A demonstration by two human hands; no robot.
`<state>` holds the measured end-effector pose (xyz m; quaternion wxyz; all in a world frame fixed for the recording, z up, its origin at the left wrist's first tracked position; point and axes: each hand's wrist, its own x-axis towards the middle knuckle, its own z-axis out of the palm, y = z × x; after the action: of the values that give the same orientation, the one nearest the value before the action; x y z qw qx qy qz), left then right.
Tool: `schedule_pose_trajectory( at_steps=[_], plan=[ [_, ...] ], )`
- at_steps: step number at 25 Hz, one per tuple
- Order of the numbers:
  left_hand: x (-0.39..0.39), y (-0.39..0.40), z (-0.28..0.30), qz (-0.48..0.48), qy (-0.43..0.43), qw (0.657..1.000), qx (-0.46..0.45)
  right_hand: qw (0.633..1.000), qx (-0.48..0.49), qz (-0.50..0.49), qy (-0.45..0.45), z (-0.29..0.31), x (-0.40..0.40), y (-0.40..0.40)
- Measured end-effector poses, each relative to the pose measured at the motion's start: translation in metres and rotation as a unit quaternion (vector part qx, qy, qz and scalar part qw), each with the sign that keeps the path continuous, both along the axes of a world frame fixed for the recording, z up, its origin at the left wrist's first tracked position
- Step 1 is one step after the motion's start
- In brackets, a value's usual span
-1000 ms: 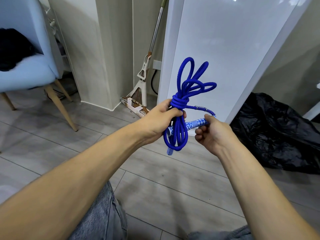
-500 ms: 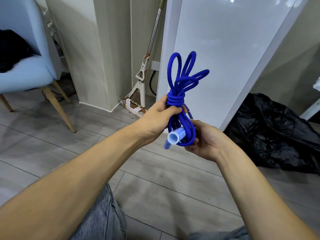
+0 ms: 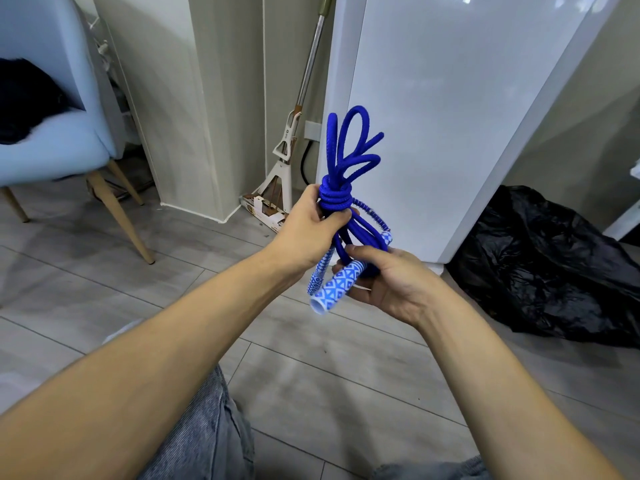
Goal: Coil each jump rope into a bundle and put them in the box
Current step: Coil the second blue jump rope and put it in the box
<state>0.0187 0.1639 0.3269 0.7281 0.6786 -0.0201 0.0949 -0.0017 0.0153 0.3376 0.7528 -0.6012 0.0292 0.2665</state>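
A blue jump rope (image 3: 349, 157) is coiled into a bundle, its loops standing up above a tight wrap of several turns. My left hand (image 3: 311, 226) grips the bundle just below that wrap. My right hand (image 3: 384, 278) holds a blue-and-white patterned handle (image 3: 337, 284) that pokes through the lower loops toward me. A second patterned handle (image 3: 318, 275) hangs beside it under my left hand. No box is in view.
A white panel (image 3: 450, 116) leans behind the rope. A mop (image 3: 287, 147) stands against the wall, a black plastic bag (image 3: 554, 268) lies on the floor to the right, and a light blue chair (image 3: 52, 133) stands at left. My knees are at the bottom.
My right hand swung the handle from pointing sideways to pointing at me, then pushed it further through the lower loops. The bundle stayed in my left hand.
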Motion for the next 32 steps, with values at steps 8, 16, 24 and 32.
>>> schedule_pose_trajectory(
  at_steps=[8,16,24,32],
  plan=[
    [0.012,0.043,0.010,0.201,0.001,0.976,-0.078,0.879,-0.373,0.235,-0.181,-0.013,0.009,-0.028],
    [-0.002,0.018,0.020,0.060,0.082,0.987,-0.128,0.845,-0.454,0.148,-0.242,-0.018,0.007,-0.028],
    [-0.004,0.012,0.020,0.021,0.130,0.966,-0.223,0.973,-0.172,0.013,-0.152,-0.027,0.010,0.005],
    [0.010,0.047,0.008,0.257,0.097,0.940,0.202,0.799,-0.506,-0.007,-0.326,-0.014,0.021,-0.029]
  ],
)
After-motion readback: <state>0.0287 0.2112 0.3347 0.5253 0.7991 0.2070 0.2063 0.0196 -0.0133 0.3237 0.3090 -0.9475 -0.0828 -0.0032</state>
